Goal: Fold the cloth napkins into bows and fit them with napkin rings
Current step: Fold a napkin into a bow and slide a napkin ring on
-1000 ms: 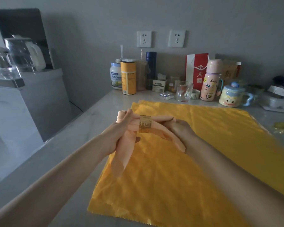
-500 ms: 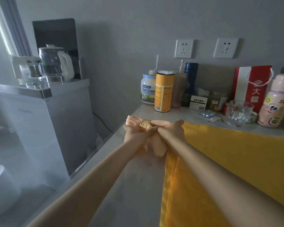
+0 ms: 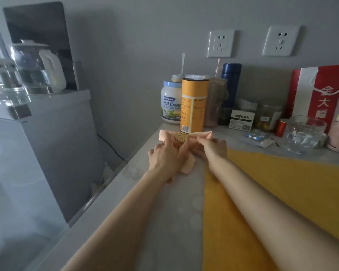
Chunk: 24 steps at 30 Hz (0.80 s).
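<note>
**Ringed napkin bow held at far edge of table**

Item: one peach napkin (image 3: 203, 134), folded into a bow, with a gold patterned ring (image 3: 181, 138) round its middle. It lies on the grey table (image 3: 164, 222), just left of the yellow cloth (image 3: 282, 182) and directly in front of the orange canister (image 3: 194, 106). Both loops spread sideways from the ring. One tail shows below, between the two wrists; the rest is hidden by the hands.

Left grip (image 3: 164, 157): fingers curled over the napkin's middle, one fingertip lying on the left loop beside the ring.

Right grip (image 3: 213, 147): thumb and fingers pinching the napkin at the base of the right loop. The forearm lies over the edge of the yellow cloth.

Surroundings: a milk powder jar (image 3: 170, 104) stands left of the canister. A glass bowl (image 3: 303, 133) sits at the right, well apart from the napkin. A clear kettle (image 3: 37, 69) stands on the white unit at the left.
</note>
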Available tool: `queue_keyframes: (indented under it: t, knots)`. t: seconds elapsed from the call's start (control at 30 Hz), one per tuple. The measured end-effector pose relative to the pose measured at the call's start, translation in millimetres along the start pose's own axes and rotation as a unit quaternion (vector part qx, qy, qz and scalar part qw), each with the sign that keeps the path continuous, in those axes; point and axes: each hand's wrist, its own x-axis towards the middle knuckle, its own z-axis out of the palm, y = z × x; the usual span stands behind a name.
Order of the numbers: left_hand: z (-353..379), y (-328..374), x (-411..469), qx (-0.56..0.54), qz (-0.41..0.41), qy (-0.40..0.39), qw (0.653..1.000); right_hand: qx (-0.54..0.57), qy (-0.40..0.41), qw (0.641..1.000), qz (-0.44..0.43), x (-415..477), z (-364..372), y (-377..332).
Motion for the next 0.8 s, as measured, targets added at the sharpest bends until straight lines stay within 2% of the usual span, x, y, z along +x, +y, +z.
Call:
queue_keyframes:
  t: [0.07,0.2,0.33,0.43,0.53,0.63,0.8]
  knots:
    - [4,-4,8,0.018,0.020,-0.038,0.999,-0.007,-0.029,0.999,-0.035,-3,-6,1]
    - [3,-1,4,0.074,0.010,-0.057,0.996,-0.117,-0.092,0.984,-0.095,-21,-31,-6]
    - [-14,15,-23,0.105,-0.031,-0.085,0.990,-0.186,-0.105,0.973,-0.092,-41,-72,-10]
    - [-25,31,-58,0.161,-0.015,-0.077,0.984,-0.177,-0.145,0.971,-0.066,-62,-117,-11]
    - [-30,64,-102,0.172,0.049,-0.098,0.979,-0.143,-0.173,0.974,-0.040,-92,-165,-6]
    - [-26,111,-164,0.170,0.136,-0.164,0.962,-0.149,-0.156,0.975,-0.044,-122,-218,4]
    - [-12,180,-264,0.172,0.276,-0.299,0.897,-0.169,-0.103,0.979,-0.047,-160,-295,2]
